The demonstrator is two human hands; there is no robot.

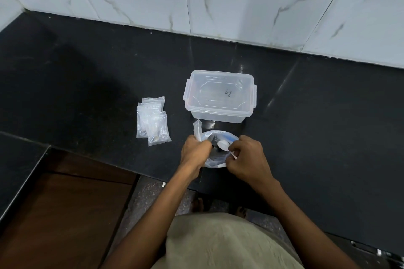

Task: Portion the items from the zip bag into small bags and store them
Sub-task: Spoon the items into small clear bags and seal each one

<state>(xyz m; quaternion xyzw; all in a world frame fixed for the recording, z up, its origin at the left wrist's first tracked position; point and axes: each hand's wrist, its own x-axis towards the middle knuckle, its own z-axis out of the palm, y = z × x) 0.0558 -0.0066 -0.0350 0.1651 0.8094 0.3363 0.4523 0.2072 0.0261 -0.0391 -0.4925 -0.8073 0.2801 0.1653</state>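
A clear zip bag (215,160) with a blue zip strip stands open near the counter's front edge. My left hand (194,150) grips its left rim together with a small clear bag (197,127) that sticks up behind the fingers. My right hand (247,155) pinches the handle of a white plastic spoon (224,145), whose bowl hangs over the zip bag's mouth. The bag's contents look dark and are mostly hidden. A few small bags (153,123) lie in an overlapping pile to the left.
A clear plastic container (219,96) with a clip-on lid stands just behind the zip bag. The black stone counter (317,126) meets a marble-tiled wall (240,2) at the back. A brown wooden surface (65,207) lies lower left.
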